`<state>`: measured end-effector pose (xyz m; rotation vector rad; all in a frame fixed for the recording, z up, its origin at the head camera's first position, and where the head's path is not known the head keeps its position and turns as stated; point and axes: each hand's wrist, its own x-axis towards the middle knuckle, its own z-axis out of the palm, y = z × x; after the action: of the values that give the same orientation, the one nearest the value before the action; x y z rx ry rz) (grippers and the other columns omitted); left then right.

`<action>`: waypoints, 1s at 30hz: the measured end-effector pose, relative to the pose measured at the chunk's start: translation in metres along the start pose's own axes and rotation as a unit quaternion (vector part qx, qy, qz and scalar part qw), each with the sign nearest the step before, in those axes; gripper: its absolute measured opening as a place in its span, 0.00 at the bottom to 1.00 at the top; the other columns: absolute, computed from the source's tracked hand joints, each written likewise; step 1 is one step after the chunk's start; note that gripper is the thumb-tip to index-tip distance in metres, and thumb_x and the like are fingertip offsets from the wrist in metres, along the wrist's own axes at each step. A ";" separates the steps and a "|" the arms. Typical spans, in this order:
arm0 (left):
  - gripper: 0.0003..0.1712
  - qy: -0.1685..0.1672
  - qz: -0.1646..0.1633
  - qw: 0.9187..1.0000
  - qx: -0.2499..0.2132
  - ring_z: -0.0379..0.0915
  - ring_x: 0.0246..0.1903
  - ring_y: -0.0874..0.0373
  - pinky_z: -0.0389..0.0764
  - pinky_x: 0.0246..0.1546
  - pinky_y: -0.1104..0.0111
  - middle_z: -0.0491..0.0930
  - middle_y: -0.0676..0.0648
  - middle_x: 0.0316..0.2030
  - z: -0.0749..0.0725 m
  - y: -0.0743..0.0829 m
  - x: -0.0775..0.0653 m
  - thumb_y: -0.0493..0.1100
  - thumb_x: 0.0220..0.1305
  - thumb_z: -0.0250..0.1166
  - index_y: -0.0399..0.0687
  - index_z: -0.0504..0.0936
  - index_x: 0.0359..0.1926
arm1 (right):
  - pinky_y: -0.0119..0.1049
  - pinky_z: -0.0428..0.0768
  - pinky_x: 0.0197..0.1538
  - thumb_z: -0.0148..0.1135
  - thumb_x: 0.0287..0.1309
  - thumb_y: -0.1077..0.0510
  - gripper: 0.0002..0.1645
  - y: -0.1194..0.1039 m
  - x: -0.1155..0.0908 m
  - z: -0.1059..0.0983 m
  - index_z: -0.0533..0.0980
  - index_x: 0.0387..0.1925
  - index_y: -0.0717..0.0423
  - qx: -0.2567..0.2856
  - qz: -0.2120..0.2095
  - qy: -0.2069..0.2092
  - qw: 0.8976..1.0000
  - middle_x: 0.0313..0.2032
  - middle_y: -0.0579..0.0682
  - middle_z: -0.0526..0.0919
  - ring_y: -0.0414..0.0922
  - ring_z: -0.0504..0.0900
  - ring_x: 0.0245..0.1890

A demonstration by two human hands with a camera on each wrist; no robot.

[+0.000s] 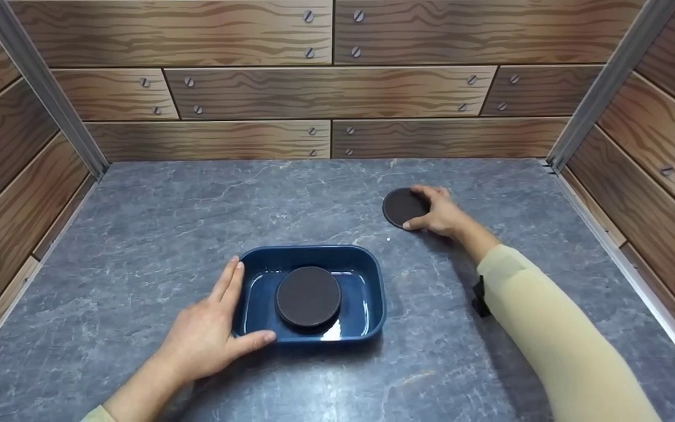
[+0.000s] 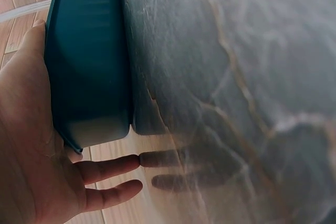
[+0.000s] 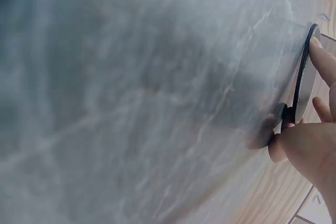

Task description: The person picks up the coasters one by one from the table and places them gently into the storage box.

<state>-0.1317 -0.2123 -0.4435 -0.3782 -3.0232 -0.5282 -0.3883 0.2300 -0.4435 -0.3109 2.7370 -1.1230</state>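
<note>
A dark brown round coaster (image 1: 403,207) with a stitched rim is pinched in my right hand (image 1: 440,214), thumb at the near side and fingers at the far side. The right wrist view shows this coaster (image 3: 305,74) nearly edge-on, close to the tabletop. My left hand (image 1: 205,328) rests against the left front corner of a blue rectangular dish (image 1: 377,293), its thumb on the front rim and fingers along the left rim. Two fingers (image 2: 113,167) extend straight past the dish (image 2: 89,72) in the left wrist view. Inside the dish lies a thick round stack of matching coasters (image 1: 308,296).
The grey marble-patterned tabletop (image 1: 214,199) runs back to a wood-print wall (image 1: 331,94). Similar side walls (image 1: 642,146) with metal corner strips (image 1: 595,88) enclose the left and right.
</note>
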 end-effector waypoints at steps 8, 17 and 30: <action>0.74 0.000 0.001 1.000 0.001 0.83 0.50 0.34 0.82 0.43 0.40 0.43 0.41 0.85 0.000 0.000 -0.001 0.86 0.58 0.60 0.40 0.46 0.86 | 0.56 0.67 0.72 0.80 0.57 0.59 0.54 -0.003 -0.010 0.000 0.62 0.79 0.63 0.001 -0.011 -0.022 1.000 0.75 0.71 0.64 0.63 0.64 0.72; 0.74 0.002 -0.001 1.000 -0.001 0.83 0.49 0.33 0.81 0.45 0.38 0.43 0.40 0.85 0.000 -0.001 -0.001 0.85 0.59 0.60 0.40 0.46 0.85 | 0.52 0.58 0.76 0.77 0.61 0.56 0.48 -0.014 -0.024 -0.007 0.66 0.78 0.63 0.042 -0.008 -0.024 0.999 0.75 0.67 0.67 0.61 0.66 0.72; 0.74 -0.005 0.000 1.000 -0.002 0.83 0.50 0.33 0.81 0.46 0.37 0.43 0.39 0.85 0.001 0.001 0.000 0.85 0.59 0.59 0.39 0.45 0.86 | 0.36 0.74 0.57 0.79 0.60 0.56 0.45 -0.054 -0.051 -0.013 0.70 0.76 0.58 0.086 -0.052 -0.019 0.995 0.65 0.65 0.78 0.54 0.77 0.60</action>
<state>-0.1312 -0.2113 -0.4440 -0.3813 -3.0322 -0.5336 -0.3355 0.2139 -0.3924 -0.4515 2.5957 -1.3531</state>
